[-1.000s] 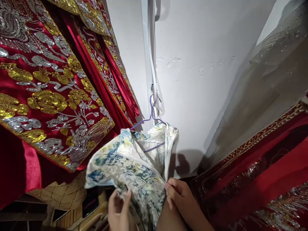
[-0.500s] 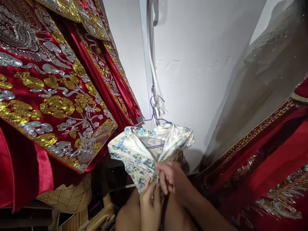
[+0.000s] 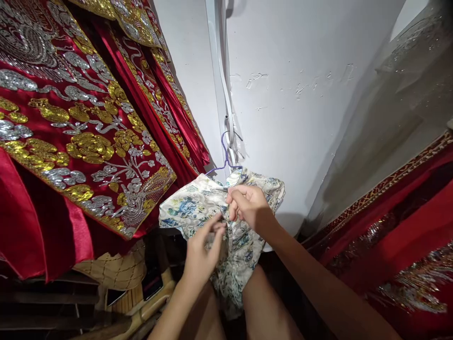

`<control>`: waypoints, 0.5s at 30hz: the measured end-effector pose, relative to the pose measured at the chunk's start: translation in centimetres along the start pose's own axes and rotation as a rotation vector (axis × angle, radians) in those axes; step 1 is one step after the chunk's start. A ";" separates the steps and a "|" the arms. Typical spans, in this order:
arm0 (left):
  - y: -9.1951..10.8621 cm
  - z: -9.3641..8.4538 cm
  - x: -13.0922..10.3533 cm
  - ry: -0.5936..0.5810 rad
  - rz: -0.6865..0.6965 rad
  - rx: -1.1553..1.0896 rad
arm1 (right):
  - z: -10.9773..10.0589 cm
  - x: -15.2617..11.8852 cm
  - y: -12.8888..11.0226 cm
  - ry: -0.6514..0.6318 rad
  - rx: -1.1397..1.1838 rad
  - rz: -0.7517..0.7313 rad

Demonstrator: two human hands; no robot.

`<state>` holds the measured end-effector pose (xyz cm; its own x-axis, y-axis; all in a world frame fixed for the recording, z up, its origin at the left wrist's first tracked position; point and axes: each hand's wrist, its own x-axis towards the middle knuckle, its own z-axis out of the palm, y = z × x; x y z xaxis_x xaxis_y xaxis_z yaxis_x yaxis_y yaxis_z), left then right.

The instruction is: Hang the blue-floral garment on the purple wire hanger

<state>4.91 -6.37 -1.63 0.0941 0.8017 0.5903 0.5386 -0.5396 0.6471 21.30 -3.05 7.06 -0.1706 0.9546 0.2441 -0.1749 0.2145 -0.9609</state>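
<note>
A cream short-sleeved blouse point(image 3: 191, 205) with blue and yellow-green flowers hangs in front of me on a purple wire hanger point(image 3: 225, 158). Its front edges meet below the collar, and the lower part drops between my knees. My right hand point(image 3: 250, 208) pinches the front edge just under the collar, thumb against curled fingers; the exact bit of cloth is hidden. Lower and to the left, my left hand point(image 3: 204, 243) is at the front opening, thumb and fingers apart, fingertips close to or touching the cloth.
The hanger hooks onto a white strap point(image 3: 222, 80) by the white wall point(image 3: 283, 47). Red garments with gold and silver sequins point(image 3: 92, 146) hang at left; another red garment point(image 3: 406, 241) is at right, near clear plastic sheeting point(image 3: 392, 123). Lower left are a tan quilted item point(image 3: 113, 269) and a wooden chair point(image 3: 141, 314).
Both hands have moved up the blouse front, the right to the collar. The neck opening, wide before, is now drawn together. My left fingers have spread apart.
</note>
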 end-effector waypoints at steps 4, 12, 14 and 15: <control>4.0 -2.7 5.8 0.118 0.222 0.116 | 0.1 -0.4 -0.2 -0.019 -0.010 0.005; 5.0 -4.5 8.4 0.444 0.231 0.131 | 0.3 -1.5 5.1 0.046 0.020 0.008; 2.9 -6.3 7.9 0.708 0.023 -0.192 | 0.3 -2.8 7.0 0.015 0.057 0.060; 1.5 -7.0 7.6 0.793 -0.101 -0.392 | 0.3 -3.4 7.6 0.005 0.083 0.083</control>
<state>0.51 -2.91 7.18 -0.6237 0.5153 0.5877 0.1739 -0.6415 0.7471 20.29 -4.70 -1.08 -0.1826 0.9695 0.1633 -0.2403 0.1170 -0.9636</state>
